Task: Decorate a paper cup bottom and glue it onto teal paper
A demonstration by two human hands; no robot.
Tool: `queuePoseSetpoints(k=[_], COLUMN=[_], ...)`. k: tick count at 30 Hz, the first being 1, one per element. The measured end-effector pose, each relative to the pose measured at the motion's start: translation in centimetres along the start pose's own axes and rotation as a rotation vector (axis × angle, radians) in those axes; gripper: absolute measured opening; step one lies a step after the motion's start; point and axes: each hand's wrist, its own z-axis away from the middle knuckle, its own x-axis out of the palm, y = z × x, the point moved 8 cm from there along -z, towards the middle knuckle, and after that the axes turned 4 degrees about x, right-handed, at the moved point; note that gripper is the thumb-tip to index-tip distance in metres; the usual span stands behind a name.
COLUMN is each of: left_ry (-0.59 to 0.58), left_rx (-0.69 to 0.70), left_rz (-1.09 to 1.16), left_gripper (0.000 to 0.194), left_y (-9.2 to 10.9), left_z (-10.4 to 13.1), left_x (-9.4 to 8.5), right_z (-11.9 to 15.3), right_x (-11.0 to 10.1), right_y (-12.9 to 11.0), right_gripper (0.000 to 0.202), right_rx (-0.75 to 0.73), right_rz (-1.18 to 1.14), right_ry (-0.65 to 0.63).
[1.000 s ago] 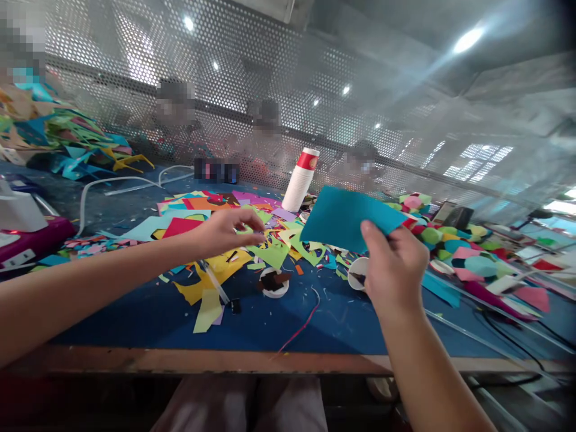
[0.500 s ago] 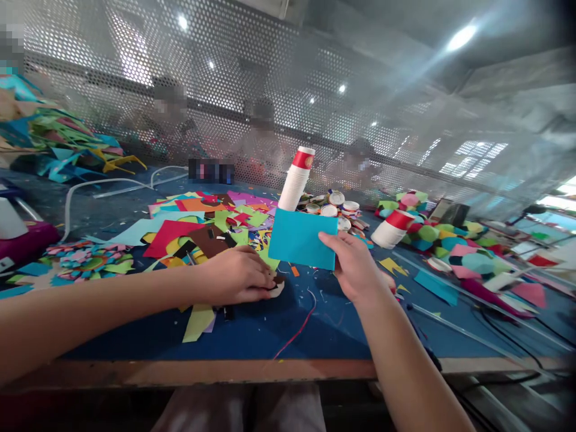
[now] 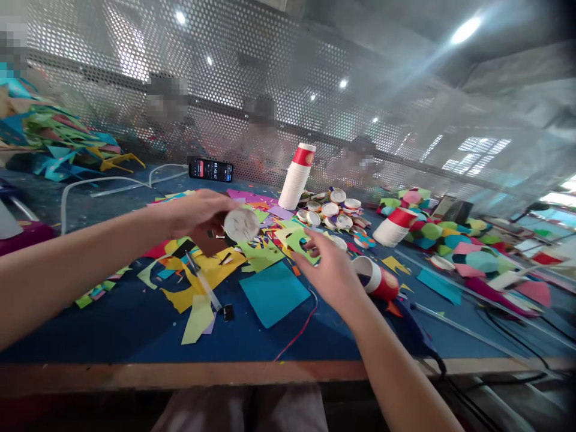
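Note:
My left hand is raised over the paper scraps, its fingers closed round a cut-off paper cup base whose whitish round bottom faces me. Just right of it, my right hand hovers with fingers apart beside a light green paper scrap; nothing shows in its grip. Between my hands and nearer to me, a square blue paper sheet lies flat on the table. A red-and-white paper cup rests on its side, right of my right hand.
A tall stack of paper cups leans at the back, near a heap of cup bases. Scissors lie among yellow scraps. A phone stands by the perforated screen. A blue glue gun and cables are at right.
My right hand has let go of the blue sheet, which now lies flat on the table. My left hand has lifted the cup base up and away from me.

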Motion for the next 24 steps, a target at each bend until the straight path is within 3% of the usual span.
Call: queuePoseSetpoints(k=[2,4,7,10,16,24], left_ry=[-0.230,-0.404,-0.566,-0.681,-0.767,-0.713], left_rx=[-0.154,-0.276,-0.384,-0.434,-0.346,-0.037], left_rz=[0.121,0.212,0.287,0.283,0.077,-0.227], left_gripper=[0.054,0.043,0.035,0.034,0.028,0.015], left_y=[0.4,1.1,1.9,2.1,1.9,3.8], left_z=[0.4,0.9,1.4,1.9,1.7,1.7], left_x=[3.5,6.3,9.3,11.4,12.7,12.7], right_z=[0.3,0.8,1.4,2.0,3.7,4.5], right_x=[-0.9,-1.5,-1.4,-0.4,3.0,5.1], right_y=[-1.1,-2.0,-3.2,-4.2,-5.1,-4.5], right_gripper=[0.044,0.032,0.018,0.014,0.016,0.020], right_rx=[-0.095,-0.199,-0.329,-0.433,-0.622,-0.730], right_rz=[0.027,0.028,0.029,0.044,0.110,0.233], right_ry=[0.123,0.173,0.159,0.055,-0.241,-0.311])
